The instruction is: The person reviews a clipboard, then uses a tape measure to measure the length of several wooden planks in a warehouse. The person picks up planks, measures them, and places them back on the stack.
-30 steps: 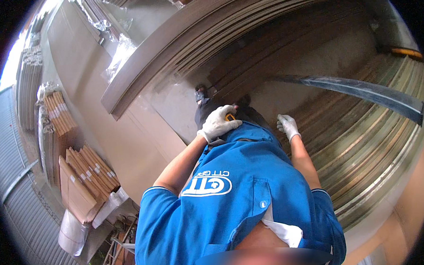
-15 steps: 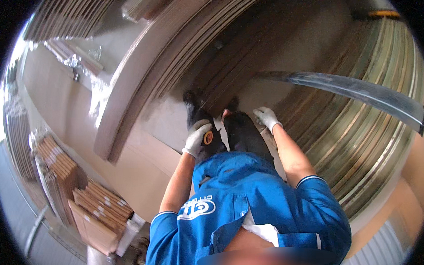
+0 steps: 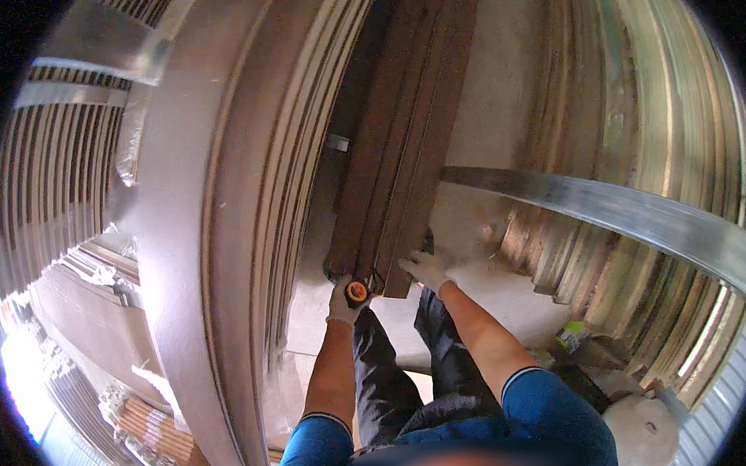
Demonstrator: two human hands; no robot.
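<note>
Long dark brown boards (image 3: 403,148) lie side by side, stretching away from my feet, their near ends close to my hands. In a pale work glove, my left hand (image 3: 341,305) is closed round a round tape measure (image 3: 356,293) with an orange and black face, just at the boards' near left end. My right hand (image 3: 425,271), gloved too, reaches onto the near right end of the boards. Its fingers look stretched out over the board's edge, with nothing visible held in them.
Tall stacks of brown panels (image 3: 246,197) stand close on my left. Greenish and brown panels (image 3: 635,138) line the right side, with a grey metal bar (image 3: 605,202) crossing in front. A green-labelled item (image 3: 571,335) and a white roll (image 3: 644,429) lie at lower right.
My view has turned and I have bent forward toward the boards. Both hands have moved from beside my thighs to the boards' near ends; the tape measure is still in my left hand.
</note>
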